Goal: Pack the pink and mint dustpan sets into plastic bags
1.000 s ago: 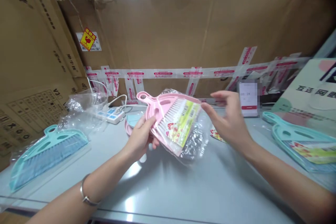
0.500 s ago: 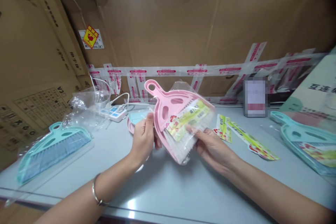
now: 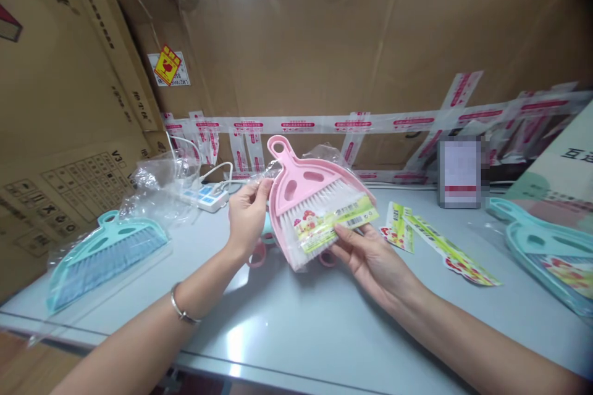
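Note:
A pink dustpan (image 3: 303,180) with a matching brush nested in it is held up above the table, handle pointing up and left. White bristles (image 3: 324,197) fan across its front, and clear plastic wrap surrounds the set. My left hand (image 3: 247,213) pinches the left edge of the set and its wrap. A printed label card (image 3: 319,228) in yellow-green with red mushrooms lies slanted over the bristle tips. My right hand (image 3: 370,259) grips the set's lower right edge, thumb on the label. Behind and below, further pink and teal handles (image 3: 256,256) show partly hidden on the table.
A teal dustpan set (image 3: 109,259) in plastic lies at left, another teal set (image 3: 546,247) at right. Loose label cards (image 3: 449,253) lie right of centre. A phone-like device (image 3: 460,173), a power strip (image 3: 208,196) and crumpled plastic (image 3: 162,188) stand before a large cardboard box (image 3: 301,43).
The pink set has been raised slightly and turned to face me. Its label now sits lower, along the bristle tips. Both hands keep hold, and the view has shifted a little.

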Available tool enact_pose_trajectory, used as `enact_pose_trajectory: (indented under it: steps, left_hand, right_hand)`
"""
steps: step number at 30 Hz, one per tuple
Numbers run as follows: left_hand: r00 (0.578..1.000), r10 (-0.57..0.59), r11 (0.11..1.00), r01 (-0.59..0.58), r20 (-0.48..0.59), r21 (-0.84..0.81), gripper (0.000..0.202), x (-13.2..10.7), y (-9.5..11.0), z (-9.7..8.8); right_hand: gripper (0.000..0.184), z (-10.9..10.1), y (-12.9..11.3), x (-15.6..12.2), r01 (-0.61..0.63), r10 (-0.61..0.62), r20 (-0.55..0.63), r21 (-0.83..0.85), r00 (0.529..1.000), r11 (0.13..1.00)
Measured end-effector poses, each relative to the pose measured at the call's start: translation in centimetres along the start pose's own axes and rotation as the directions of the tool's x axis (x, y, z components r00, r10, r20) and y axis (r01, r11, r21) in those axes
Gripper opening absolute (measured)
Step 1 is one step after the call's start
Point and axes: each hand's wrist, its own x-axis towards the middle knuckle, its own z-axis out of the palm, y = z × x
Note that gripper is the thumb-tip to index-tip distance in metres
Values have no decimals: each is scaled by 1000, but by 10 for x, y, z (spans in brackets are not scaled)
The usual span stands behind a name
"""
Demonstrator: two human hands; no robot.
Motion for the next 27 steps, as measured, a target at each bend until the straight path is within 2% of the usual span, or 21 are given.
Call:
enact_pose_trajectory:
  steps: [3, 6, 8, 9, 11, 12, 14, 16, 18, 20, 23, 25, 26, 27]
  left_hand:
    - [995, -49, 998, 54, 91, -46, 28, 9, 4, -7]
    - [953, -184, 979, 199, 242, -40, 29, 15, 10, -17]
    - [961, -180, 982, 187, 207, -11, 25, 12, 11, -22]
    - [981, -122, 992, 121, 150, 16, 25, 9, 11, -24]
    - [995, 94, 988, -98, 39, 118, 20, -2, 9, -23]
    - [976, 218, 959, -218, 18, 183, 17, -7, 8, -22]
    - [905, 425, 863, -414, 27, 291, 13, -15, 5, -20]
    - [854, 520, 795, -496, 29, 348, 13, -19, 3, -18]
    - [843, 538, 777, -497, 1, 386, 17, -20, 2, -16]
    - [852, 523, 788, -465, -38, 404, 21, -20, 3, -13]
    - [922, 382, 890, -346, -70, 297, 19, -10, 8, -14]
    - [954, 268, 948, -236, -137, 214, 18, 10, 10, -28]
    - [944, 248, 956, -203, -218, 210, 19, 24, 10, -42]
    - [914, 257, 951, -182, -314, 249, 20, 40, 9, -61]
  right_hand:
    - [54, -3, -5, -1, -10, 11, 16, -51, 1000, 999]
    - [55, -9, -9, 0, 21, -18, 26, -107, 1000, 994]
    - [59, -11, -9, 1, 13, -10, 23, -128, 1000, 992]
    - [59, -11, -9, 2, 7, -5, 16, -132, 1000, 991]
    - [58, -10, -7, 2, 13, -15, -11, -129, 1000, 992]
    - [57, -10, -7, 2, 27, -30, -27, -126, 999, 992]
    - [53, -9, -5, 2, 63, -69, -53, -118, 996, 991]
    - [46, -10, -5, 1, 83, -92, -68, -118, 993, 990]
    - [37, -12, -4, 1, 81, -93, -95, -123, 991, 989]
    - [31, -13, -3, 1, 58, -72, -118, -123, 990, 991]
    - [32, -13, -2, 1, 3, -13, -103, -96, 995, 995]
    - [39, -13, -3, 1, -8, 1, -80, -87, 997, 996]
    - [43, -14, -4, 1, -1, -6, -83, -85, 997, 996]
    - [45, -16, -7, 2, 9, -18, -99, -84, 995, 996]
